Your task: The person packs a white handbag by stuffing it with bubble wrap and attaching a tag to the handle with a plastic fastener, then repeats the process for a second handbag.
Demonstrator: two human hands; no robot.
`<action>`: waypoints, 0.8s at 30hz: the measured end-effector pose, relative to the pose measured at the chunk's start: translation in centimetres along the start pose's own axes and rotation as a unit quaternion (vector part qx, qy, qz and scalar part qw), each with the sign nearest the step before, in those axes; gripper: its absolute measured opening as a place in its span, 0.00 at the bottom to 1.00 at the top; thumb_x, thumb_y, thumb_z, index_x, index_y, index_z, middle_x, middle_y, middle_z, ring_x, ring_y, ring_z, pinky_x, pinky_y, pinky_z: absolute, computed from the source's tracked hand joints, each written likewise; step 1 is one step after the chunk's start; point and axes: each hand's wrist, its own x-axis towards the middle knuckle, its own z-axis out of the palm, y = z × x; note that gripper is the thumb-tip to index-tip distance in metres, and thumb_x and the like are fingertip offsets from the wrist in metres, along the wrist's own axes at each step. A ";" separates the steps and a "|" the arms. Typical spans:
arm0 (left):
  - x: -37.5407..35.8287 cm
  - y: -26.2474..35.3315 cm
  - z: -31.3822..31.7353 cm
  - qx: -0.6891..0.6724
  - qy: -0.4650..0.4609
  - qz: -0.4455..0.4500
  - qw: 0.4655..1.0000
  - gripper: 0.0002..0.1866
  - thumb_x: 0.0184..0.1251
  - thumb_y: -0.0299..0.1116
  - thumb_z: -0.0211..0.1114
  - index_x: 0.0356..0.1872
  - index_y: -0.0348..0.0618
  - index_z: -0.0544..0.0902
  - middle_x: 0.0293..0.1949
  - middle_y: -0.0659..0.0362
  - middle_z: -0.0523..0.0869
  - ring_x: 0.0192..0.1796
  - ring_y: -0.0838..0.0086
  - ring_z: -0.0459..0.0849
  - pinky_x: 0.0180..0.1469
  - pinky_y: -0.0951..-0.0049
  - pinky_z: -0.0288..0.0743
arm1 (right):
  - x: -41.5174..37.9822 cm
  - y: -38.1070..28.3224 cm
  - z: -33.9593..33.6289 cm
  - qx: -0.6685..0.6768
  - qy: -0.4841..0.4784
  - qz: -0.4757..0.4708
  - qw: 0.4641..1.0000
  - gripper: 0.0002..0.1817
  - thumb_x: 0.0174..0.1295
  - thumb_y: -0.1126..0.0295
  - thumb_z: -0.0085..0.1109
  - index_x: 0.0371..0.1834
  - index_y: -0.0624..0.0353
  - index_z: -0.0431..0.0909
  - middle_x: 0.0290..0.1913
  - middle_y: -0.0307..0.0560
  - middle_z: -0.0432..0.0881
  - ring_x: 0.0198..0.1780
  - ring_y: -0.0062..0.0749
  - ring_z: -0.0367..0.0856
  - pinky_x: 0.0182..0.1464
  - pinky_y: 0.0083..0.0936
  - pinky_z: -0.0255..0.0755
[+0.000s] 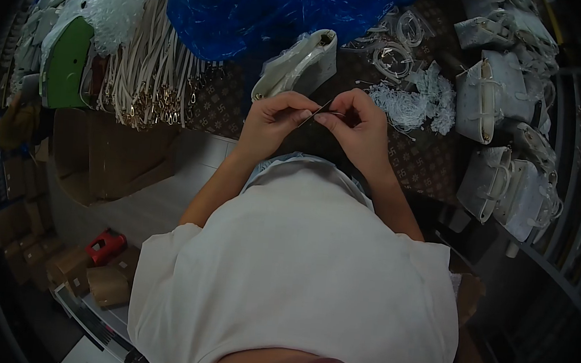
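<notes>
My left hand (275, 119) and my right hand (363, 127) meet above the near edge of the patterned brown table. Fingertips of both are pinched on a small, thin, dark card-like piece (322, 107), tilted between them. What it is exactly is too small to tell. Just beyond my hands a white handbag (299, 71) lies at a slant, partly hidden by my left hand. To the right of my right hand lies a bundle of pale strings (404, 107).
Blue plastic sheeting (270, 14) covers the back. White straps with gold clasps (152, 66) hang at left, beside a green panel (68, 58). Several white handbags (477, 101) line the right side. Coiled clear loops (392, 58) lie behind the strings. A cardboard box (109, 155) stands lower left.
</notes>
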 end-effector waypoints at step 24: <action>-0.6 -1.5 0.5 0.381 0.042 0.185 0.905 0.06 0.52 0.18 0.58 0.31 0.37 0.74 0.32 0.52 0.74 0.33 0.60 0.75 0.34 0.68 0.71 | 0.1 3.9 1.2 0.001 -0.141 0.016 0.990 0.08 0.53 0.73 0.62 0.36 0.64 0.80 0.25 0.42 0.80 0.24 0.15 0.72 0.27 0.15 0.66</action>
